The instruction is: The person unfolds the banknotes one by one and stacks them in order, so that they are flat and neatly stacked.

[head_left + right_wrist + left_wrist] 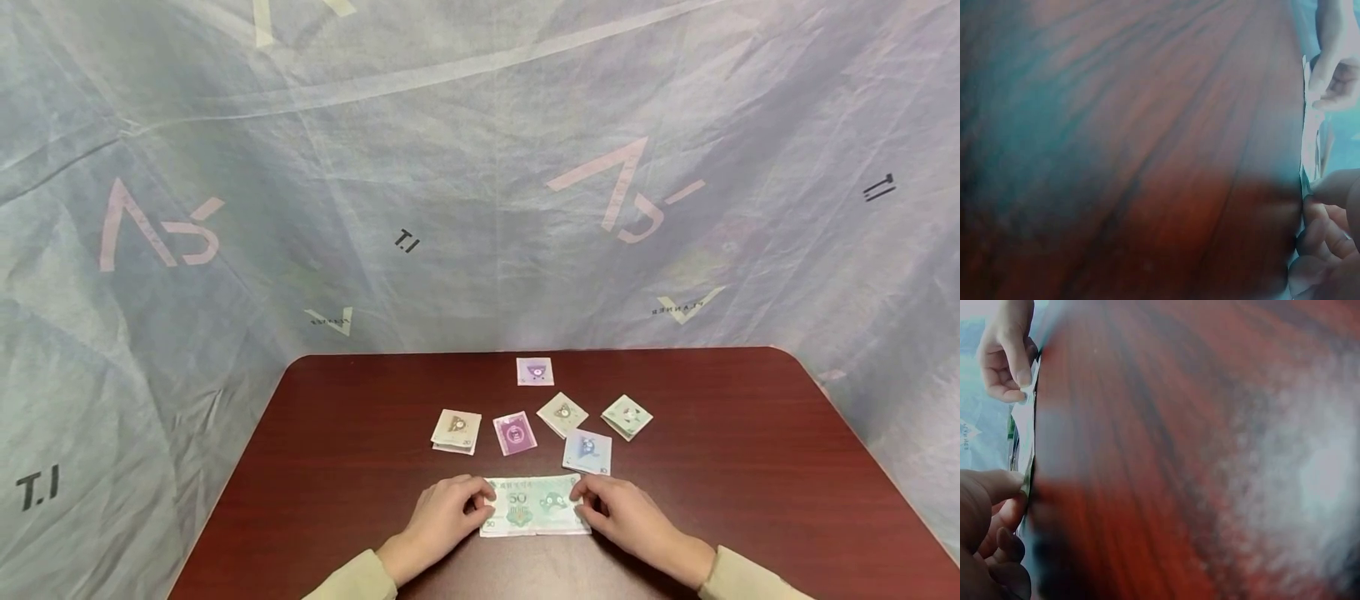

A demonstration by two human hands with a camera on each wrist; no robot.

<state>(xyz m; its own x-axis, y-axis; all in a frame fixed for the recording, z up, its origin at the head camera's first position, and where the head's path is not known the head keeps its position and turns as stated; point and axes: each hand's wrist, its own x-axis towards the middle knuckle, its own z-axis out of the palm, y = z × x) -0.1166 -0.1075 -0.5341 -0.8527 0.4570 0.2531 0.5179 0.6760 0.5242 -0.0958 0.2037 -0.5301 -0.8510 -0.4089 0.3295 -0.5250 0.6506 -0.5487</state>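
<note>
A pale green play banknote (534, 518) marked 50 lies unfolded near the front of the table, its long side running left to right. My left hand (444, 515) pinches its left end between thumb and fingers. At the opposite end, my right hand (633, 518) holds the note the same way. Seen almost edge-on in the left wrist view, the banknote (1025, 434) stretches between the two hands. The right wrist view also catches it as a thin strip, with my right hand (1329, 231) closest to that camera.
Beyond the note, folded notes are scattered on the dark red table (337, 467): brown (456, 430), magenta (515, 433), olive (562, 414), blue (587, 452), green (627, 417) and, farthest back, purple (535, 372). A grey printed cloth (480, 183) hangs around the table's back and sides.
</note>
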